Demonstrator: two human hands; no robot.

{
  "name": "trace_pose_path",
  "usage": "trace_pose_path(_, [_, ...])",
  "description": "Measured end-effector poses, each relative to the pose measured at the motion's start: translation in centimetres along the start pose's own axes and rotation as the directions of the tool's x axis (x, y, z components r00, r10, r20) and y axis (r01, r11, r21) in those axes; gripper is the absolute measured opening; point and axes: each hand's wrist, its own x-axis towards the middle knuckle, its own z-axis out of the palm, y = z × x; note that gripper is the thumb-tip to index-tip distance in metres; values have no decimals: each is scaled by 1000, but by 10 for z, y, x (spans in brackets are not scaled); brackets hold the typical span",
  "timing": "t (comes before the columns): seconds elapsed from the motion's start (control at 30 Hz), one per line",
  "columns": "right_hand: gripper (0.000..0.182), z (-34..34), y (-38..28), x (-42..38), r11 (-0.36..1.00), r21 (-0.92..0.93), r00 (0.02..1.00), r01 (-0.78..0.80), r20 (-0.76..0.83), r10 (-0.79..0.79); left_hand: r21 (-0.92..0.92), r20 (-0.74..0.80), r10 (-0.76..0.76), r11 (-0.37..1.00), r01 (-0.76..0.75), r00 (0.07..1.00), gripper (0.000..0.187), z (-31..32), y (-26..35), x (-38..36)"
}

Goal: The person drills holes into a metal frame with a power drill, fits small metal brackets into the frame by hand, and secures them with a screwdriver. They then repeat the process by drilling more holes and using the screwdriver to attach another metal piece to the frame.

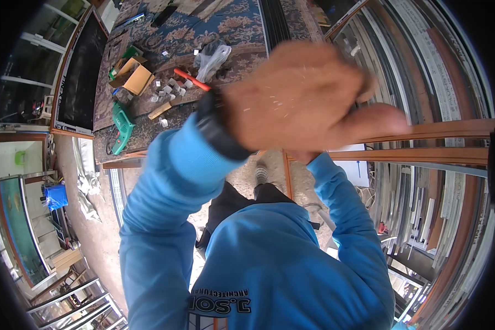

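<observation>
While carpet [231,27] bears clutter [138,80], strips [440,155] crowd one side.

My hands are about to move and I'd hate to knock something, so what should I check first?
1. View of the work: not ok; your left hand is raised close to the camera and blocks it.
2. Right hand holding the long brown profile: cannot tell; the left hand covers most of it.
3. Green power tool apart from both hands: ok; it lies near the edge of the carpet-covered table.
4. Power tool unplugged: cannot tell; no plug is visible.
5. Small pieces gathered up: not ok; they lie scattered beside the cardboard box.
</observation>
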Motion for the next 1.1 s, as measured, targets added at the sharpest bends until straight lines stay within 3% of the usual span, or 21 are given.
trace_pose_path(0.03, [36, -2, -3, 0, 996, -84, 999, 35, -25, -37, 407, 85, 23, 912, -55, 996, 68, 46, -29, -10])
trace_pose_path(0.07, [31, -8, -9, 3, 971, 138, 976, -193, 130, 176, 353, 168, -39, 935, -23, 985, 69, 53, -30, -10])
trace_pose_path(0.1, [29, -11, -9, 12, 979, 123, 985, -160, 84, 150, 320, 250, -80, 948, -4, 965, 71, 53, -34, -4])
trace_pose_path(0.17, [25, -17, -18, 17, 989, 108, 995, -98, 36, 95, 346, 187, -63, 938, -6, 980, 70, 56, -32, -5])
trace_pose_path(0.27, [22, -24, -19, 30, 848, 444, 956, -290, 174, 236, 290, 79, -48, 957, 22, 996, 68, 31, -32, 9])
trace_pose_path(0.4, [18, -25, -19, 28, 804, 503, 947, -318, 207, 246, 212, -72, 4, 977, 11, 997, 75, 9, -22, 21])
trace_pose_path(0.57, [18, -27, -23, 27, 794, 533, 956, -293, 187, 228, 227, -70, 46, 974, -29, 996, 73, 13, -20, 18])
trace_pose_path(0.7, [19, -15, -17, 16, 830, 482, 959, -279, 184, 215, 292, -41, 84, 954, -68, 996, 56, 16, -22, 13])
trace_pose_path(0.87, [25, -12, -15, 21, 883, 419, 975, -213, 151, 163, 282, -16, 66, 958, -58, 998, 58, 23, -25, 15])
trace_pose_path(0.97, [32, -1, -7, 13, 981, 189, 998, -44, 51, 35, 207, 35, 38, 977, -45, 999, 61, 24, -19, 14])
trace_pose_path(1.0, [33, 2, -3, 8, 988, 140, 994, -59, 98, 46, 171, 61, 22, 985, -32, 998, 62, 24, -18, 14])
trace_pose_path(1.07, [34, 10, 5, -6, 996, 43, 980, -77, 189, 67, 255, 181, -16, 966, -31, 983, 63, 48, -34, -1])
trace_pose_path(1.1, [35, 14, 8, -9, 994, -104, 989, 25, 145, -9, 300, 239, -40, 953, -35, 970, 64, 50, -34, -2])
